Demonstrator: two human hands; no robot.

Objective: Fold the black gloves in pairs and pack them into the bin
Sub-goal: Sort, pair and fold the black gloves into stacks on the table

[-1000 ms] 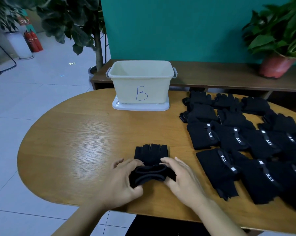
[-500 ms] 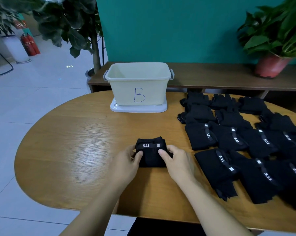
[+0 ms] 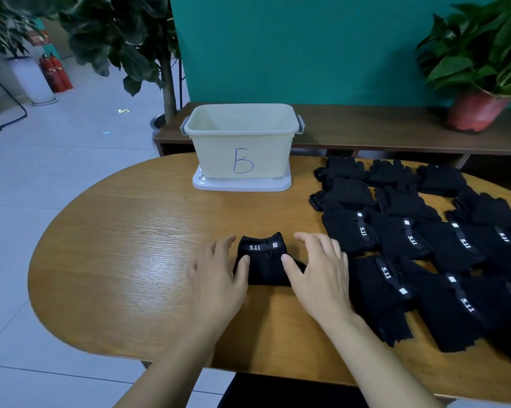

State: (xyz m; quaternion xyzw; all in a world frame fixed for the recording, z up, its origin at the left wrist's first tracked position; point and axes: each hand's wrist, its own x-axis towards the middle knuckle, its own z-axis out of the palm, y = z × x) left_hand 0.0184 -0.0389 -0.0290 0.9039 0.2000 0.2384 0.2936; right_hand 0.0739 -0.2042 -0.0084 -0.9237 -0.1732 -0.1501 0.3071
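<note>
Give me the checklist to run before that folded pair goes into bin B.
1. Folded glove pair is a compact bundle with the 5.11 strap on top: ok.
2. Grip on the bundle: left hand and right hand flank it with fingers spread, only the thumbs touching it: not ok.
3. Bin marked B is upright with its top open: ok.
4. Path over the table from bundle to bin has nothing in it: ok.
5. Room in the bin: the inner walls show nothing against them, but the floor is hidden: cannot tell.
</note>
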